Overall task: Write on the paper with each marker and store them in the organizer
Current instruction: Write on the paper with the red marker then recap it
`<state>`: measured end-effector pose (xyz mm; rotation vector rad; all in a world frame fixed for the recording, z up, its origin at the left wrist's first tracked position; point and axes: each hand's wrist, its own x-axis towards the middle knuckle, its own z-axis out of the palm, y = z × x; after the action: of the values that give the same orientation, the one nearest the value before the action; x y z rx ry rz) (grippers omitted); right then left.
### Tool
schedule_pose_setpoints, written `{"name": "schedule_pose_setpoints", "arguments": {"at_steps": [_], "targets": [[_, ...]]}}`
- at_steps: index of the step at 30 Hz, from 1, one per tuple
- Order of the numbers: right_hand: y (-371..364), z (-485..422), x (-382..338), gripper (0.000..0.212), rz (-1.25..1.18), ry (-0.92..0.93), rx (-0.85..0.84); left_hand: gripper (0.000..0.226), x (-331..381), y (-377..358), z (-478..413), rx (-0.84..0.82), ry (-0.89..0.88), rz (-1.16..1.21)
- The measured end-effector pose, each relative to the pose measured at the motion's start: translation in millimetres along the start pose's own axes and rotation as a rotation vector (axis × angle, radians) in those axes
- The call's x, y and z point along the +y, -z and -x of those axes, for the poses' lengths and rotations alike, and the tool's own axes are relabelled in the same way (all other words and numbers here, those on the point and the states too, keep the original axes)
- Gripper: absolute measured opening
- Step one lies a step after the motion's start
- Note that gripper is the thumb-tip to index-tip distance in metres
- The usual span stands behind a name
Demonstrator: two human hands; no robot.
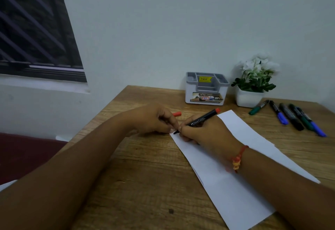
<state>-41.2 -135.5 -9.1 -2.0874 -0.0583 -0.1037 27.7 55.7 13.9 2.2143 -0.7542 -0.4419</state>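
Step in hand: writing with the first marker, the red one. No marks visible on the paper yet, so likely just starting the stroke; nothing stored so far.

Table [145,184], wood, fills the lower view. Paper [235,189], a long white sheet, runs from centre toward 5 o'clock; its far corner sits under the hands. Organizer [204,89], white box with grey divided top, at 12 o'clock of the hands, well apart, against the wall; no markers seen in it. Potted plant [253,82] just beside the organizer at its 3 o'clock.

Spare markers [290,115], five or so in green, blue and black, capped, lie in a loose row at 2 o'clock of the paper, off the sheet.

Right hand [204,135] is closed in a pen grip around the red marker [203,120]; black barrel, red end pointing to 1 o'clock, tip down at the paper's near-left edge, touching or nearly touching, can't tell which. Red thread on the wrist.

Left hand [154,119] is curled, fingers pressed down at the paper's corner just beside the tip, apparently pinning the sheet. Red cap [176,114] sticks out behind it at 1 o'clock; held or merely lying on the table, can't tell.

Next move calls for: steady drag of the tip across the paper with the left hand anchoring, then recap and carry to the organizer at 12 o'clock.
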Motion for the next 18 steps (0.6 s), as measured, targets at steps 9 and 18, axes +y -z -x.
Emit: {"name": "schedule_pose_setpoints", "arguments": {"at_steps": [9,18], "targets": [[-0.8,-1.1,-2.9,0.008,0.044,-0.011,-0.012,0.019,0.3,0.0,-0.7,-0.005,0.008,0.013],[-1.1,-2.0,-1.2,0.009,0.060,0.000,-0.010,0.019,0.5,-1.0,-0.9,0.001,0.006,0.024]]}}
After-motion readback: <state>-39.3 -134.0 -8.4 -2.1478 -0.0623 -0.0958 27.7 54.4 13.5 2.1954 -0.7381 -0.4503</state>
